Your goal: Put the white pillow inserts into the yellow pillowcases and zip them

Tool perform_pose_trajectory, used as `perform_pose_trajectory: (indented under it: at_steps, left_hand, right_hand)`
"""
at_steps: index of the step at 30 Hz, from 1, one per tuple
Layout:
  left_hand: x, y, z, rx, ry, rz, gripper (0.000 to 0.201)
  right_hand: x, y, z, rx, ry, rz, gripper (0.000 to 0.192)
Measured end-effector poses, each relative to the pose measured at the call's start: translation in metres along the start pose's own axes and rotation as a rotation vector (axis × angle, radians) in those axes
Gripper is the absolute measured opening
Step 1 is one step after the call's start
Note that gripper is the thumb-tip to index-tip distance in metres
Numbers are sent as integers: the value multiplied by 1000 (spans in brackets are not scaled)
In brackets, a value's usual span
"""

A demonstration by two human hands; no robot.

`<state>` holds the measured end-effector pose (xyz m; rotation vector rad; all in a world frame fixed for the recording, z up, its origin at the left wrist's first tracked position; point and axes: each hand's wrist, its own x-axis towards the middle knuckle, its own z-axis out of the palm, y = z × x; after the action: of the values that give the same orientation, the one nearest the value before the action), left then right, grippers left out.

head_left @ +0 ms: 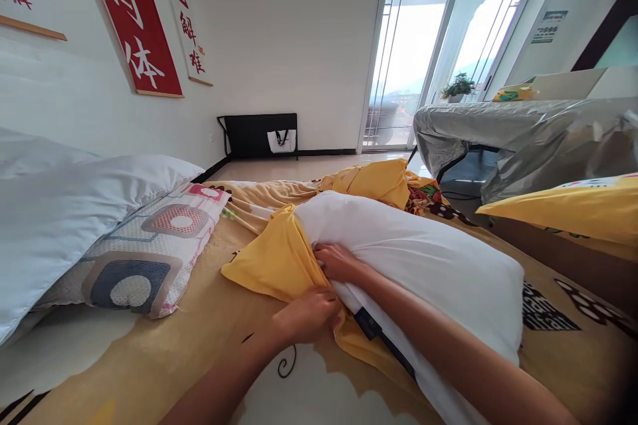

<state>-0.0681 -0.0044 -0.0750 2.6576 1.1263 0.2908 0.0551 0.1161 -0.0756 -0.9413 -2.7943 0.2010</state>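
Note:
A plump white pillow (428, 239) lies on the patterned bed sheet (209, 345), with a dark label along its near edge. Its left end sits at the mouth of a yellow pillowcase (279, 252), whose far part spreads flat to the left. Closed around the pillowcase's near edge is my left hand (312, 312). Just beyond it, my right hand (339, 262) presses with curled fingers at the seam where the pillowcase meets the pillow; its fingertips are partly hidden in the cloth. The right forearm lies across the pillow.
White pillows (90, 199) and a patterned pillow (164, 239) lie at the left. A yellow pillow (578, 212) is at the right edge. Crumpled yellow cloth (373, 179) lies at the bed's far side. Behind stand a plastic-covered table (498, 123) and a black folded frame (249, 136).

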Motion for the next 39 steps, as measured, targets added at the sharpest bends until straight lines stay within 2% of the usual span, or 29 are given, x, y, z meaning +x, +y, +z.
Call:
perform_pose_trajectory:
  at_steps: [2,3,5,7,8,10,11,13,16,19,21,24,26,28,31,33,37,39]
  left_hand:
    - [-9,-9,-13,-105,-27,-15,17]
    - [-16,-17,-23,-177,18,-57,20]
    - [-34,-42,-43,-288,226,-257,26]
    - [-52,-75,-57,-287,517,-614,27]
    - [-60,-92,-59,-262,611,-735,26]
    - [-73,-126,-54,-237,710,-922,22]
    - [-77,-140,-47,-252,716,-986,22]
    - [-81,-161,-31,-350,680,-1061,26]
    - [-77,-177,-13,-608,564,-1022,35]
    - [-67,-174,-8,-847,494,-953,41]
    - [-58,-163,-6,-980,487,-883,43]
    - [-46,-141,-1,-1296,508,-724,43]
    - [-40,-131,4,-1561,594,-664,40]
    - [-39,-132,6,-1723,742,-685,36]
    - [-47,-151,4,-1712,962,-798,25]
    - [-55,-168,0,-1698,1052,-845,22]
    - [-67,-184,-4,-1732,1131,-864,23]
    - [-70,-184,-6,-1756,1148,-835,25]
  right_hand:
    - [-1,-1,-4,58,3,-20,22]
    - [-1,-2,-6,82,3,-35,26]
    - [1,-4,-10,201,-2,-54,32]
    - [5,-8,-12,490,-35,-20,32]
    - [8,-11,-11,680,-60,26,30]
    - [13,-17,-10,1010,-101,153,27]
    - [15,-20,-10,1074,-97,222,26]
    - [20,-27,-13,1026,-30,340,20]
    - [25,-35,-25,789,137,410,11]
    - [26,-42,-44,577,252,393,22]
    - [24,-47,-54,606,220,422,21]
    - [20,-53,-64,798,119,457,18]
    - [16,-57,-68,756,106,443,18]
    - [12,-61,-71,638,101,443,16]
    - [-2,-62,-69,589,57,495,14]
    - [-20,-58,-65,617,12,524,14]
    - [-60,-46,-68,659,-97,523,17]
    - [-73,-43,-81,690,-72,522,20]
